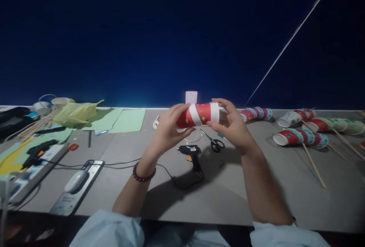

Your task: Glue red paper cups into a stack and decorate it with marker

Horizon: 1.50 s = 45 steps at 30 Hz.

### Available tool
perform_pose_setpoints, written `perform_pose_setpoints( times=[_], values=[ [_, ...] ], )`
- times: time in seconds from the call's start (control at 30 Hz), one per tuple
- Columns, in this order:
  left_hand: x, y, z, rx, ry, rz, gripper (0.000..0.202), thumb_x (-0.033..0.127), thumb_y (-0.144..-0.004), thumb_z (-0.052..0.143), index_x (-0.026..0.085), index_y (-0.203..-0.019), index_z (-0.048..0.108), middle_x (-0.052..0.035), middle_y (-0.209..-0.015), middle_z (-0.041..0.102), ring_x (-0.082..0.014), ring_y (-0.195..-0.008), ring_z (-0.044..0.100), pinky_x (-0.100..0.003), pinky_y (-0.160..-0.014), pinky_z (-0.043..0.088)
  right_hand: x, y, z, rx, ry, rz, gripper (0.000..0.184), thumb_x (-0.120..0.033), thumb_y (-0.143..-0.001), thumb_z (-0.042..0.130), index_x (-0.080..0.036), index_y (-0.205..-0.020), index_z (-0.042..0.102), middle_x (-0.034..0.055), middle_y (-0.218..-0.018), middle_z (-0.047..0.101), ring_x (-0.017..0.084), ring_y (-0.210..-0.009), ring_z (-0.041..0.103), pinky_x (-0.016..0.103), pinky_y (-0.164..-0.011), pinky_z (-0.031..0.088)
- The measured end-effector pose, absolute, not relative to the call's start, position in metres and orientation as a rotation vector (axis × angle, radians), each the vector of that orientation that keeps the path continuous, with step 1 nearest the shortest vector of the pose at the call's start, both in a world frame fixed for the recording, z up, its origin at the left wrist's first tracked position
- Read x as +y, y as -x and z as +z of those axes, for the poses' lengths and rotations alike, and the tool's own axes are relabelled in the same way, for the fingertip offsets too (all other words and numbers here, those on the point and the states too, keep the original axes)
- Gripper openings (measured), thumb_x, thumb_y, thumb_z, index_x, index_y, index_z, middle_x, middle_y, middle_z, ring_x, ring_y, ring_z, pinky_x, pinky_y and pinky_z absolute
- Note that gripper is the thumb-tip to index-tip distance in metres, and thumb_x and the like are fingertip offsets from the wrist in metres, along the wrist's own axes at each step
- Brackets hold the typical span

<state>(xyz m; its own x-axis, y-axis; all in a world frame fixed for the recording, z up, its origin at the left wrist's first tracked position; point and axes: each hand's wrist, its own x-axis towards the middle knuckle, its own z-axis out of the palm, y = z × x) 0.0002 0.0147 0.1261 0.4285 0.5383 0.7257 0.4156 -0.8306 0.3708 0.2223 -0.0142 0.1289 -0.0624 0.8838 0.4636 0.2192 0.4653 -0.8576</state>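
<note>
I hold a red paper cup (201, 113) on its side above the grey table (228, 193), with a white paper strip wound around it. My left hand (168, 127) grips the cup's left end, fingers curled round it. My right hand (232, 123) holds the right end at the rim, thumb below and fingers on top. Under the cup lie a black glue gun (192, 153) with its cord and black scissors (213, 142).
Several red patterned paper cups (299, 136), some on wooden sticks, lie at the right. Green paper sheets (122, 120) and yellow tissue (75, 112) are at the back left. A power strip (75, 186), another glue gun (38, 150) and cables sit at the left.
</note>
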Motion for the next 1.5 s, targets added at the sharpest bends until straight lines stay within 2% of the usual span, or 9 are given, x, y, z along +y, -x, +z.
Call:
perform_pose_setpoints(
  times=[0.1, 0.2, 0.3, 0.4, 0.53, 0.83, 1.03, 1.5],
  values=[
    [0.015, -0.005, 0.123, 1.022, -2.658, 1.528, 0.064, 0.034, -0.079, 0.077, 0.023, -0.136, 0.05, -0.0157, -0.129, 0.06, -0.0342, -0.119, 0.057, -0.053, -0.096, 0.049, -0.027, -0.213, 0.133, -1.619, 1.033, 0.473, 0.062, -0.031, -0.077, 0.076, -0.029, -0.133, 0.049, 0.0091, -0.132, 0.057, 0.024, -0.109, 0.065, 0.037, -0.08, 0.061],
    [0.016, -0.01, 0.12, 1.1, -2.706, 1.641, 0.062, 0.036, -0.081, 0.075, 0.023, -0.135, 0.049, -0.0158, -0.127, 0.061, -0.0337, -0.116, 0.059, -0.051, -0.094, 0.051, -0.043, -0.201, 0.14, -1.671, 1.085, 0.148, 0.06, -0.027, -0.078, 0.076, -0.028, -0.132, 0.052, 0.0093, -0.133, 0.054, 0.028, -0.122, 0.057, 0.039, -0.087, 0.06],
    [0.017, -0.012, 0.119, 1.021, -2.692, 1.697, 0.059, 0.035, -0.083, 0.072, 0.022, -0.136, 0.047, -0.0153, -0.124, 0.062, -0.031, -0.113, 0.061, -0.047, -0.091, 0.054, -0.055, -0.193, 0.146, -1.728, 1.07, -0.133, 0.058, -0.025, -0.08, 0.076, -0.029, -0.133, 0.052, 0.009, -0.126, 0.056, 0.029, -0.122, 0.056, 0.045, -0.096, 0.056],
    [0.016, -0.014, 0.119, 0.937, -2.639, 1.746, 0.058, 0.029, -0.082, 0.073, 0.021, -0.135, 0.048, -0.0141, -0.123, 0.062, -0.0291, -0.113, 0.062, -0.046, -0.091, 0.055, -0.061, -0.19, 0.149, -1.742, 1.044, -0.274, 0.058, -0.026, -0.082, 0.074, -0.03, -0.135, 0.051, 0.0083, -0.123, 0.057, 0.029, -0.117, 0.058, 0.048, -0.099, 0.054],
    [0.014, -0.016, 0.12, 0.88, -2.609, 1.801, 0.057, 0.025, -0.08, 0.074, 0.02, -0.132, 0.05, -0.0137, -0.123, 0.062, -0.0279, -0.113, 0.062, -0.044, -0.091, 0.056, -0.065, -0.189, 0.152, -1.728, 1.029, -0.337, 0.056, -0.022, -0.082, 0.075, -0.029, -0.133, 0.052, 0.009, -0.122, 0.057, 0.029, -0.115, 0.06, 0.048, -0.099, 0.055],
    [0.011, -0.016, 0.122, 0.773, -2.602, 1.858, 0.056, 0.029, -0.082, 0.074, 0.02, -0.132, 0.052, -0.0125, -0.121, 0.064, -0.0269, -0.112, 0.063, -0.043, -0.09, 0.057, -0.074, -0.185, 0.153, -1.712, 1.023, -0.371, 0.056, -0.015, -0.08, 0.074, -0.026, -0.131, 0.053, 0.0102, -0.122, 0.058, 0.029, -0.115, 0.06, 0.049, -0.099, 0.056],
    [0.014, -0.02, 0.117, 0.746, -2.625, 1.806, 0.065, 0.03, -0.083, 0.072, 0.021, -0.141, 0.043, -0.0153, -0.126, 0.064, -0.0281, -0.114, 0.063, -0.045, -0.092, 0.057, -0.074, -0.184, 0.153, -1.705, 1.038, -0.404, 0.058, -0.018, -0.081, 0.073, -0.026, -0.135, 0.053, 0.0101, -0.121, 0.057, 0.029, -0.113, 0.061, 0.049, -0.097, 0.057],
    [0.011, -0.021, 0.117, 0.765, -2.602, 1.792, 0.06, 0.029, -0.083, 0.072, 0.02, -0.137, 0.047, -0.0144, -0.124, 0.064, -0.0277, -0.115, 0.063, -0.045, -0.093, 0.056, -0.075, -0.184, 0.155, -1.727, 1.052, -0.418, 0.059, -0.016, -0.083, 0.071, -0.025, -0.138, 0.052, 0.011, -0.121, 0.056, 0.028, -0.113, 0.061, 0.046, -0.096, 0.057]
  ],
)
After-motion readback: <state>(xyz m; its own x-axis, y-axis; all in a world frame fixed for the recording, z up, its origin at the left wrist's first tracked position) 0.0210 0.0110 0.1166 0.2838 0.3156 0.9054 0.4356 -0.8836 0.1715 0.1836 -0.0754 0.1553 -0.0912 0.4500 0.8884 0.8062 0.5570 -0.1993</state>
